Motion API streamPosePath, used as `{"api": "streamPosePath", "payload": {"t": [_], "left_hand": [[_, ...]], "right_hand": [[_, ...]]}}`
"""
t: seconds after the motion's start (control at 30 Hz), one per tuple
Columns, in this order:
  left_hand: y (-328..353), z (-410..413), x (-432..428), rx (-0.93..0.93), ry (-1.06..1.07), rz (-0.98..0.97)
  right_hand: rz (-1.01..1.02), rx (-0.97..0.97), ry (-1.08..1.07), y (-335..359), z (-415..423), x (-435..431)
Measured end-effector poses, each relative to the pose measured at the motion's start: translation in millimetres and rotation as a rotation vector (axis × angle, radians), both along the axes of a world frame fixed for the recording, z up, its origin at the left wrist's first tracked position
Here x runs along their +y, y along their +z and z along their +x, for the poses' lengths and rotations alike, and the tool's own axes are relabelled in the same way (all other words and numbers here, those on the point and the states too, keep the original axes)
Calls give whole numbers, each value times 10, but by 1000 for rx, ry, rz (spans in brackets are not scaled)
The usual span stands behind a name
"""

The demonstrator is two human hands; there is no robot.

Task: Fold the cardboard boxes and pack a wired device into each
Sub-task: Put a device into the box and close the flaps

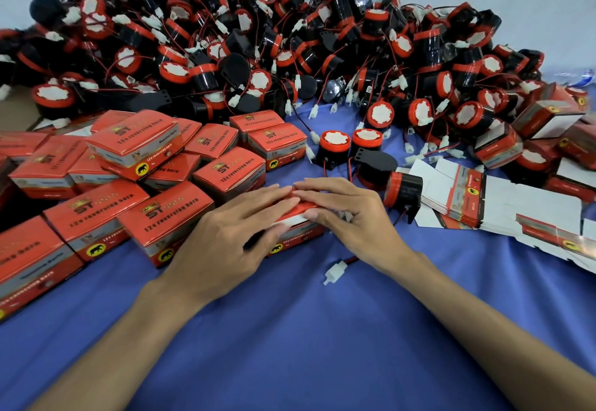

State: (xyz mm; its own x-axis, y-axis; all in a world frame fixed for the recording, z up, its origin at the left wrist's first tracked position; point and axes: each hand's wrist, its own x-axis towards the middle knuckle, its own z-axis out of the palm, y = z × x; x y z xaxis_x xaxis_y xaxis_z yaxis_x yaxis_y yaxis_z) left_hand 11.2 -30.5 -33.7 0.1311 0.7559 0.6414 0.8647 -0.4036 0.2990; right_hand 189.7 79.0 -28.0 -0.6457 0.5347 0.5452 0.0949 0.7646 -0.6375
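1. The box in work (298, 237), a red carton printed "12v reversing horn", sits on the blue cloth (290, 346) just above the centre of the view, touching the packed row at its 9 o'clock.
2. The left hand (232, 236) lies flat over the box's top from 8 o'clock, its fingers straight and spread and pressing down – it grips nothing.
3. The right hand (348, 214) comes in from 4 o'clock, also flat and uncurled. Its fingertips nearly meet the left hand's at the box's far edge, and its thumb rests on a white flap at the front.
4. A white connector (335, 272) on a red wire lies on the cloth at the box's 5 o'clock, outside the carton. The wire runs under the right wrist, and I cannot tell where it ends.
5. Closed boxes (135, 149) are stacked in loose rows from 9 to 11 o'clock.
6. A large heap of black-and-red wired devices (258, 40) fills the far side from 10 to 2 o'clock.
7. One device (403, 190) lies on its side just beside the right hand at 2 o'clock – two more (333, 146) stand upright at the box's 12 o'clock.
8. A fanned stack of flat box blanks (483, 198) rests at 3 o'clock, white sides mostly up.
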Motion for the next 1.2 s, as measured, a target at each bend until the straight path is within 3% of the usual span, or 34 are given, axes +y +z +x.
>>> {"api": "streamPosePath", "payload": {"t": [0.4,0.63,0.87,1.2], "left_hand": [[14,16,-2,34,4,-25],[1,11,-25,148,26,27],[-23,86,-22,237,81,137],[-23,122,14,294,118,94]], "right_hand": [[139,-13,13,-39,44,10],[345,-120,80,28,89,49],[576,-212,-16,-37,118,-42],[429,-287,-111,-55,147,-229]]}}
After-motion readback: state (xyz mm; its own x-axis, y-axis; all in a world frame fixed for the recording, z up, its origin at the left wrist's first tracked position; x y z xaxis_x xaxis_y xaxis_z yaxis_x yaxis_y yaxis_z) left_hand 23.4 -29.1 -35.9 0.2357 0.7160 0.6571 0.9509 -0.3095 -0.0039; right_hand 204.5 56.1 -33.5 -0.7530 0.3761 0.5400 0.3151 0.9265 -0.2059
